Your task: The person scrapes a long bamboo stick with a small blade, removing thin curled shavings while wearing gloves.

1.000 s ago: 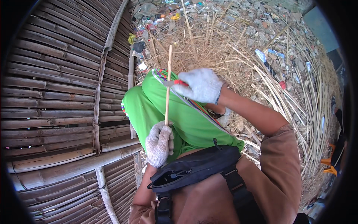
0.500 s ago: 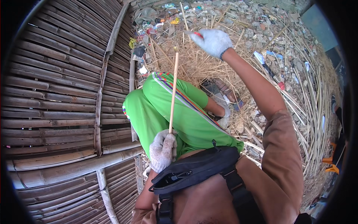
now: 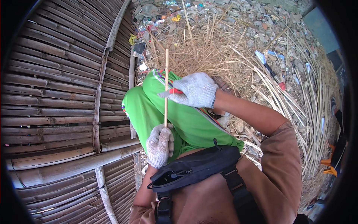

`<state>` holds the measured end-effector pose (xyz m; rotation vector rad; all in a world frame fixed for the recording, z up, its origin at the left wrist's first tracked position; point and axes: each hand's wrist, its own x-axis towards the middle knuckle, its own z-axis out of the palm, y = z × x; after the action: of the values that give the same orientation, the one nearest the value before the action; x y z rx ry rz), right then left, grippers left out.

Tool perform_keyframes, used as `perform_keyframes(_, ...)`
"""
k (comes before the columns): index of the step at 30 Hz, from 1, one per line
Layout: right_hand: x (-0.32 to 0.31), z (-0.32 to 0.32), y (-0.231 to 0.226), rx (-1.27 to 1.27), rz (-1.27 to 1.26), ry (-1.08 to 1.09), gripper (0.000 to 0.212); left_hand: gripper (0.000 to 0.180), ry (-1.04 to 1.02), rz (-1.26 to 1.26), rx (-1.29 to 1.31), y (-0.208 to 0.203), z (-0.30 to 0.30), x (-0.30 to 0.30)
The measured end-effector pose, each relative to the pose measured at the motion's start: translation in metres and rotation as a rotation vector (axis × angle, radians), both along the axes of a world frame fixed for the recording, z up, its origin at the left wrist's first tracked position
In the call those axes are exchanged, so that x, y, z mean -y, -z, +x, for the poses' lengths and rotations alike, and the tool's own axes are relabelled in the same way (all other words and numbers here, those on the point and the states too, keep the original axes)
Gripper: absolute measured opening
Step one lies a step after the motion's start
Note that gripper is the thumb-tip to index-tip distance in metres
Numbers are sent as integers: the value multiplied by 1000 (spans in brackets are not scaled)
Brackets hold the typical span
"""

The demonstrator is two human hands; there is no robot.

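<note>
My left hand (image 3: 159, 146), in a pale knitted work glove, is closed round the lower end of a thin bamboo stick (image 3: 166, 71). The stick stands nearly upright in the view, over my green trousers (image 3: 143, 115). A knife (image 3: 175, 91) with a red handle and a short grey blade is gripped in my gloved right hand (image 3: 197, 90). Its blade crosses the stick about midway along, above the left hand; whether it cuts into the wood I cannot tell. Part of the handle is hidden by the glove.
A bamboo slat wall (image 3: 56, 100) rises close on my left. Straw and shavings (image 3: 212, 48) cover the rubble-strewn ground ahead. Long thin bamboo strips (image 3: 305, 127) lie to the right. A black bag (image 3: 197, 168) is strapped across my front.
My right hand has come back from far ahead toward me, bringing the knife to the stick. The stick has shifted slightly left and stands straighter; my left hand keeps hold of it.
</note>
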<state>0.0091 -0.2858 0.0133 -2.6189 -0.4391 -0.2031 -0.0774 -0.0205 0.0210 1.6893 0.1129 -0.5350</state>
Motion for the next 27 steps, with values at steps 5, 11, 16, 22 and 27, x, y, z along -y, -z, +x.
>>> perform_keyframes(5, 19, 25, -13, 44, -84, 6, 60, 34, 16, 16, -11, -10, -1, 2)
perform_keyframes(11, 37, 65, -23, 162, -135, 117, 65, 32, -14, -76, -76, -13, 0, -5)
perform_keyframes(16, 134, 128, -15, 128, -101, 465, 68, 32, 26, -119, -69, -9, -13, -11)
perform_keyframes(22, 79, 91, -4, 149, 113, 281, 64, 35, 43, -135, 47, 10, 7, -6)
perform_keyframes(27, 20, 45, 20, 143, 154, 77, 60, 36, 47, -27, 55, 2, 15, 3)
